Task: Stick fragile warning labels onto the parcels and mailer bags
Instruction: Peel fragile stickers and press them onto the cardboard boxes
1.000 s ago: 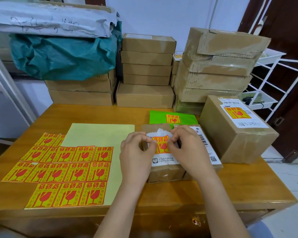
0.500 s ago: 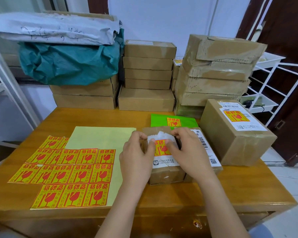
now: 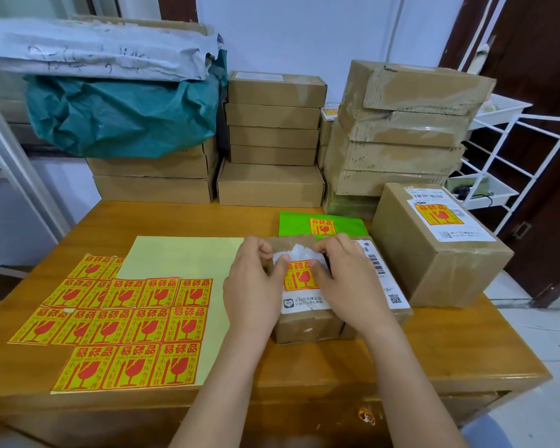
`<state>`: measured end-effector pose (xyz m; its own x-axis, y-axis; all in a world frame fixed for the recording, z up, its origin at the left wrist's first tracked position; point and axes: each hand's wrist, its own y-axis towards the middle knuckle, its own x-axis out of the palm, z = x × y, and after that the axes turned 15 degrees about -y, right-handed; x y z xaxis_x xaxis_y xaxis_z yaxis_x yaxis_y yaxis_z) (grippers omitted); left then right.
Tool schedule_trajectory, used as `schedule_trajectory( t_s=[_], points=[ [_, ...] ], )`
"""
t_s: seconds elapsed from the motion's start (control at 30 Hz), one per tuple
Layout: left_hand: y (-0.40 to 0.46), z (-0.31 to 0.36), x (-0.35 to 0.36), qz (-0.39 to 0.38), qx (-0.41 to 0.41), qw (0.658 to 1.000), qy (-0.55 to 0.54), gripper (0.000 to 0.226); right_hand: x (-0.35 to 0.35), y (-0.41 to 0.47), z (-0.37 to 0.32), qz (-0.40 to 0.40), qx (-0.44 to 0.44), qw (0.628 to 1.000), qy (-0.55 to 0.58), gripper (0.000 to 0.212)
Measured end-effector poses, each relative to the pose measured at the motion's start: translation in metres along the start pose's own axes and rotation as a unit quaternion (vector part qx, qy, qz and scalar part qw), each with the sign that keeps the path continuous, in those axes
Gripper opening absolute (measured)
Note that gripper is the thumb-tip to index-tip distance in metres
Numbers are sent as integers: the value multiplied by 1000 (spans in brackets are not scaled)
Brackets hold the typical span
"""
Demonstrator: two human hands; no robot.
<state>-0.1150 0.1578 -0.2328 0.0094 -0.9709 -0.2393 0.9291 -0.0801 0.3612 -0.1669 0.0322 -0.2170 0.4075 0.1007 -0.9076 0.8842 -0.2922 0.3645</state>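
fragile label [image 3: 299, 275] lies on top of small parcel [image 3: 307, 328] at near centre of worktop [image 3: 434, 350]. left hand [image 3: 254, 287] and right hand [image 3: 349, 286] press it at its sides, fingers curled, thumbs on label. sticker sheet [image 3: 136, 321] lies left.

There is just one camera, worn on the person's head. It looks forward and down at the wooden table [image 3: 304, 376] from close by, so both arms reach in from the bottom edge. The wide lens (it bends straight lines near the edges) also takes in the stacked boxes [image 3: 272, 182] at the far side and the white wall [image 3: 304, 33] behind them.
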Motion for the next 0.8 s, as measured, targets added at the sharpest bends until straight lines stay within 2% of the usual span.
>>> schedule_trajectory(
  t_s=[0.3,0.5,0.67,0.8],
  points=[
    [-2,0,-2,12,9,1000,5,10,0,3,1,2,20,999,48,16],
    [-16,2,-9,-48,5,999,1,30,2,0,-1,-19,-5,1000,-19,52],
    [-24,-1,-17,-93,-15,995,-13,46,-4,-3,4,-44,-30,998,28,49],
    [-24,-2,-19,-95,-33,994,-36,42,-7,-3,6,-62,-28,995,69,48]
  ],
)
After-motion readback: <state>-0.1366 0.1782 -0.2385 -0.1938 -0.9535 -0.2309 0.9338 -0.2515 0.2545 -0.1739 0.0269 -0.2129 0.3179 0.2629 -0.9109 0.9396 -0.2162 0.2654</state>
